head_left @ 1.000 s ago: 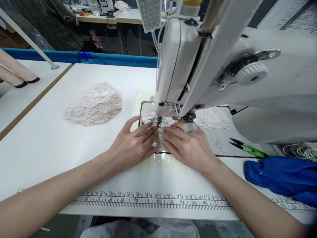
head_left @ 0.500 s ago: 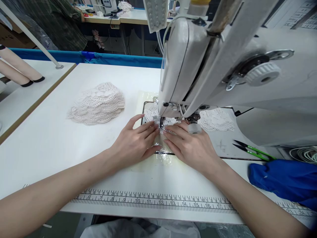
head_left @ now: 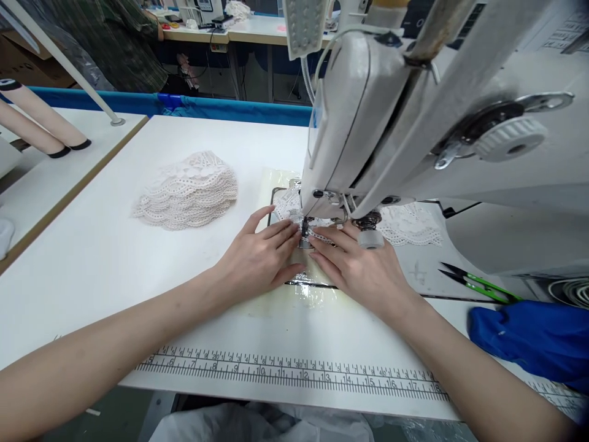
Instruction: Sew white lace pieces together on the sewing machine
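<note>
A piece of white lace lies under the presser foot of a white sewing machine. My left hand rests flat to the left of the foot, its fingers stretched out over the lace edge. On the other side, my right hand lies with fingers extended onto the lace, close to the needle area. The machine head hides part of the lace and some right fingertips. Left of the hands sits a stack of scalloped lace pieces; more lace lies behind my right hand.
Green-handled thread snips lie at the right beside a blue cloth. A printed ruler runs along the table's front edge. At the far left are cone-like rolls and a pole. Another person is in the background.
The whole view has shifted slightly, so most things appear a little further right. Around the foot, the lace has moved slightly, with both hands still on it.
</note>
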{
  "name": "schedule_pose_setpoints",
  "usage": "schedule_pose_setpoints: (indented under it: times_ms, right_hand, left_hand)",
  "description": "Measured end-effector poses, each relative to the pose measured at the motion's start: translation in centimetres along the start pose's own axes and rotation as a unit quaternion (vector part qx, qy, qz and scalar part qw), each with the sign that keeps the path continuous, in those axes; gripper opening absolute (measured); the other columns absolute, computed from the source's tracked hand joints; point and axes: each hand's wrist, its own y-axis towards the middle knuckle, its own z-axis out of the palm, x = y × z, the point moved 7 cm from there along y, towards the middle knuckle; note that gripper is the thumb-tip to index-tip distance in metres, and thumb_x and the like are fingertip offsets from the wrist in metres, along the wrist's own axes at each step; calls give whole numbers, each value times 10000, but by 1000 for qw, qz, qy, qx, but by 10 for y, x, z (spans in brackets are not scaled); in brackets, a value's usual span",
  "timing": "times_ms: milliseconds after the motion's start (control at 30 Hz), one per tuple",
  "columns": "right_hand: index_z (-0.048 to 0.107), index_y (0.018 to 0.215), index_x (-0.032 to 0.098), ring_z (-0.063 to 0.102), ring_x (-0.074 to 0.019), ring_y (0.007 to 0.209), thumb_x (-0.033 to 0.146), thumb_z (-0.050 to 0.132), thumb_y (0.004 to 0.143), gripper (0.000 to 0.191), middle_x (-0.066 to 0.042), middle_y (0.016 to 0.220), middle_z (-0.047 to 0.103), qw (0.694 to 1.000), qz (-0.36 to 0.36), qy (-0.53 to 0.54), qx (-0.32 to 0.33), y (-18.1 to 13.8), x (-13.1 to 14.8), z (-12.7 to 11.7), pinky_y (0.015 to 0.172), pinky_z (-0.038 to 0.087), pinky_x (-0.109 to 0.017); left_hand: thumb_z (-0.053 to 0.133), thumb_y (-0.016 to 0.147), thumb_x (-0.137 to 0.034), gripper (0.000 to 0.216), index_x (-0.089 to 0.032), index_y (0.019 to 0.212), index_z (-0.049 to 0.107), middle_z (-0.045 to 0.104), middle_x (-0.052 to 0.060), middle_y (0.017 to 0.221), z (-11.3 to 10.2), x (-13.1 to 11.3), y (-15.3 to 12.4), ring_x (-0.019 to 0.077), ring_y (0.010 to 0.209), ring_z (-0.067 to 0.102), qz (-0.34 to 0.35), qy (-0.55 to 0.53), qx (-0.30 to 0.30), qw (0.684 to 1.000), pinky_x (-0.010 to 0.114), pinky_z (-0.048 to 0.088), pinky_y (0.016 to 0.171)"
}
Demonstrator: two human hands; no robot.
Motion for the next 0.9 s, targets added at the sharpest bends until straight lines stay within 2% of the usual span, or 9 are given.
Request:
schedule_pose_setpoints:
  times_ms: [333, 467, 500, 567, 633, 667, 767, 833, 900]
  right_hand:
    - [711, 1033, 197, 640, -198, 938, 300, 532, 941, 226, -16, 1028, 735, 1000, 0, -23, 3, 1, 1, 0, 876, 447, -359]
    - [690, 1082, 185, 632, -207, 968, 182, 517, 916, 240, -42, 1043, 732, 999, 2, -39, 4, 1, 1, -2, 878, 446, -369]
    - [689, 1081, 183, 629, -207, 974, 137, 506, 900, 261, -47, 1047, 730, 999, 2, -40, 0, 1, 1, -3, 873, 448, -367]
    - [703, 1021, 179, 633, -197, 937, 50, 480, 854, 307, -40, 1027, 734, 999, 5, -41, -16, 1, 1, -9, 860, 451, -356]
    - [718, 935, 184, 636, -181, 850, -1, 464, 810, 339, -19, 966, 744, 998, 7, -42, -35, 0, 2, -14, 839, 453, -342]
    - [722, 911, 189, 633, -174, 809, -13, 461, 796, 348, -11, 935, 746, 998, 7, -42, -40, 0, 3, -16, 828, 453, -336]
    - [726, 957, 193, 620, -155, 730, -14, 459, 795, 375, -15, 905, 745, 999, 7, -35, -36, 0, 7, -17, 789, 456, -318]
    - [720, 1022, 188, 606, -145, 689, -12, 455, 799, 400, -20, 910, 743, 999, 20, -18, -26, 0, 8, -15, 761, 462, -306]
    - [709, 1062, 169, 603, -150, 691, -4, 460, 801, 400, -30, 920, 742, 999, 31, 2, -9, -1, 8, -11, 745, 471, -301]
  left_hand:
    - [472, 965, -368, 383, -102, 1206, 605, 650, 111, 1235, -2, 7, 1, 229, 1182, 590, -12, 3, -2, 1000, 454, 359, 1101]
    - [469, 957, -415, 419, -105, 1215, 585, 625, 124, 1265, -3, 14, 1, 269, 1223, 545, -31, 44, 12, 998, 483, 336, 1097]
    - [466, 953, -443, 426, -112, 1186, 601, 666, 121, 1185, -6, 13, 1, 270, 1146, 592, -26, 61, 9, 998, 489, 350, 1072]
    - [473, 946, -459, 387, -140, 1077, 648, 723, 71, 884, -16, 9, 1, 219, 839, 669, -17, 88, -24, 996, 463, 414, 962]
    - [498, 945, -397, 283, -171, 941, 669, 650, -4, 621, -25, 5, 0, 151, 582, 598, -10, 99, -63, 993, 404, 443, 818]
    - [509, 943, -347, 232, -181, 899, 665, 625, -22, 578, -28, 3, -1, 137, 544, 570, -5, 95, -75, 993, 380, 438, 765]
    - [513, 933, -218, 144, -192, 946, 653, 711, 8, 800, -24, 2, 0, 157, 739, 638, 11, 47, -67, 997, 348, 445, 760]
    - [494, 933, -176, 190, -188, 1058, 637, 714, 39, 1004, -16, 3, 0, 170, 911, 646, 15, -1, -49, 999, 343, 459, 828]
    - [476, 938, -167, 243, -177, 1135, 620, 699, 57, 1066, -9, 4, 0, 176, 967, 636, 13, -33, -28, 999, 346, 463, 864]
